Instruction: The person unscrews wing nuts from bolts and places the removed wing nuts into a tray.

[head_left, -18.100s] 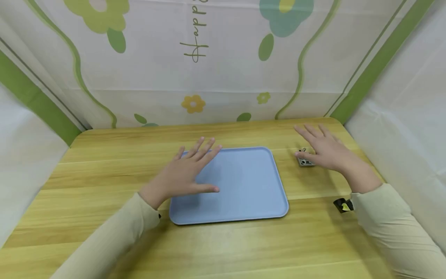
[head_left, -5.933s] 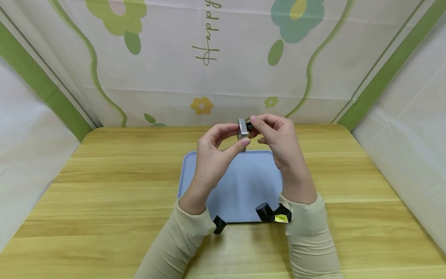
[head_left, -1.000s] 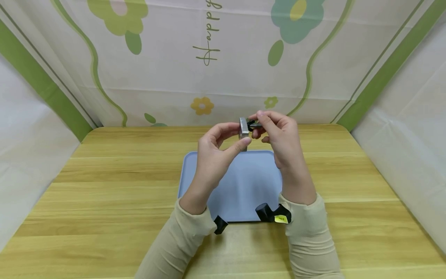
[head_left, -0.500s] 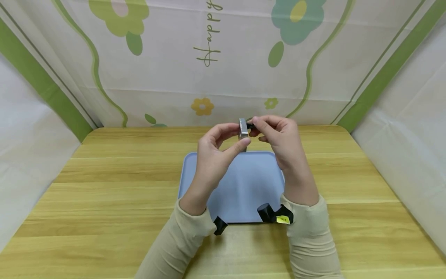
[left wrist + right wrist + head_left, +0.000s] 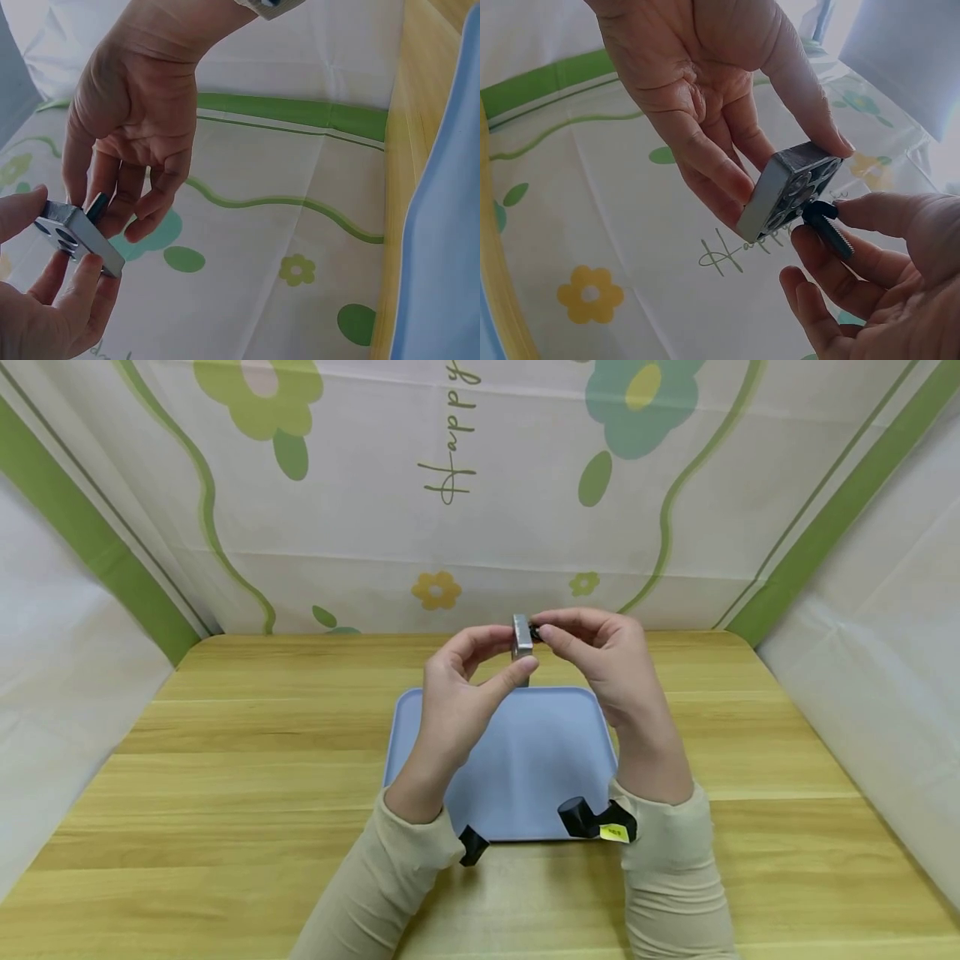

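Observation:
My left hand holds a small silver metal block with round holes up on its edge, thumb below and fingertips above. In the right wrist view a threaded bolt juts from the block's holed face, slanting away. Around or against it, close to the block, sits a small black piece; whether it is a nut or a lever I cannot tell. My right hand pinches this black piece between thumb and fingertips, its other fingers loosely curled. The fingertips partly cover the piece in the head view.
Under the hands a light blue tray lies on the wooden table. Behind the table hangs a white cloth with printed flowers. Black wrist mounts sit at both cuffs.
Early on, both hands were spread and the block lay on the table at right; now it is held above the tray. Lately the right fingers shift at the black piece; the left stays put.

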Demonstrator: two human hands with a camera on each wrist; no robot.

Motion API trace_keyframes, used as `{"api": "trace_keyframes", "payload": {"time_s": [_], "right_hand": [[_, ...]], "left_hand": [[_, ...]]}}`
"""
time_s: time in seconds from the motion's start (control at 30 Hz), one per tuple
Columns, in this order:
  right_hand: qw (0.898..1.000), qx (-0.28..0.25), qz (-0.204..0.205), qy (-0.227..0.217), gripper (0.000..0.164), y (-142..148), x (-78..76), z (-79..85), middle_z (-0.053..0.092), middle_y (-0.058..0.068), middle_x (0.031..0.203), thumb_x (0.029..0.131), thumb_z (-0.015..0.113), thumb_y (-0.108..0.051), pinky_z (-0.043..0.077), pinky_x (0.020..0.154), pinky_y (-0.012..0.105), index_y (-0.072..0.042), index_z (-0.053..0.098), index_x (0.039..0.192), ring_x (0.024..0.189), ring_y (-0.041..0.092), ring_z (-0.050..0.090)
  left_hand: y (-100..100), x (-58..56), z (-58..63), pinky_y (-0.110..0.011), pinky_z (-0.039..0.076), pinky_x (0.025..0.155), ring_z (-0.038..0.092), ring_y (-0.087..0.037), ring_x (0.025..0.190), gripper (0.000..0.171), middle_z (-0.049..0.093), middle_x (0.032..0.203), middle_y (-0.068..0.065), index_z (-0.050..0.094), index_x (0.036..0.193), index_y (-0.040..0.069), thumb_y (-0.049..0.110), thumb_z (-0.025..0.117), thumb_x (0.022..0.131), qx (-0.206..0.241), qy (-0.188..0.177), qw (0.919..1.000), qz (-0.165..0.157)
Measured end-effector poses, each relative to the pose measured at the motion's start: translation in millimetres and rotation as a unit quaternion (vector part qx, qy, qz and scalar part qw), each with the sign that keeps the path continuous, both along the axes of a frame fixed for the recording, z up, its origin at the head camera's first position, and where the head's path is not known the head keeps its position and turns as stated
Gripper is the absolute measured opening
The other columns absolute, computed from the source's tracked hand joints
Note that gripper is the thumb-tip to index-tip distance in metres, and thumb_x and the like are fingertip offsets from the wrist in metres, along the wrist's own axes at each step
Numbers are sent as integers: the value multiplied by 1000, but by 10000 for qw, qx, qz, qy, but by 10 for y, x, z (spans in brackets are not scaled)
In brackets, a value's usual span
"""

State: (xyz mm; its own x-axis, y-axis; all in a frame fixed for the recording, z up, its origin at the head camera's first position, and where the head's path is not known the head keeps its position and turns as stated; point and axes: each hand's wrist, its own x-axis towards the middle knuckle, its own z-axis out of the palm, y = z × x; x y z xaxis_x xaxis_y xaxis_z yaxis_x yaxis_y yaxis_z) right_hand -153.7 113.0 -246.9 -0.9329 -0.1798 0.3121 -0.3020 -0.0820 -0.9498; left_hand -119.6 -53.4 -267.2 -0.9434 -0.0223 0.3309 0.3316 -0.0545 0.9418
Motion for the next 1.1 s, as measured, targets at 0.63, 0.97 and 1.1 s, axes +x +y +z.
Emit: {"api": "trace_keyframes", "payload": {"time_s": [0.63,0.97,1.1], "right_hand": [[9971,436,-113,615,24,-14,-7,-17,69,-7,94,87,69,8,49,89,30,-15,72,95,97,17,62],[9980,71,-491,402,18,-8,10,-3,68,-7,97,96,63,-5,50,77,26,-20,72,97,92,14,58],[9963,113,-847,9,12,15,13,12,65,-8,85,100,61,-19,46,65,23,-22,71,94,81,12,57]], "left_hand": [[1,3,0,-25,59,83,62,-15,113,33,67,117,-10,66,116,2,7,78,85,22,-85,10000,-33],[-10,-6,-1,-32,56,97,63,-16,111,33,68,116,-11,66,115,2,7,79,85,46,-33,10000,41],[-10,-9,1,-35,55,98,63,-15,111,33,68,115,-10,67,115,3,8,79,84,41,-69,10000,55]]}}
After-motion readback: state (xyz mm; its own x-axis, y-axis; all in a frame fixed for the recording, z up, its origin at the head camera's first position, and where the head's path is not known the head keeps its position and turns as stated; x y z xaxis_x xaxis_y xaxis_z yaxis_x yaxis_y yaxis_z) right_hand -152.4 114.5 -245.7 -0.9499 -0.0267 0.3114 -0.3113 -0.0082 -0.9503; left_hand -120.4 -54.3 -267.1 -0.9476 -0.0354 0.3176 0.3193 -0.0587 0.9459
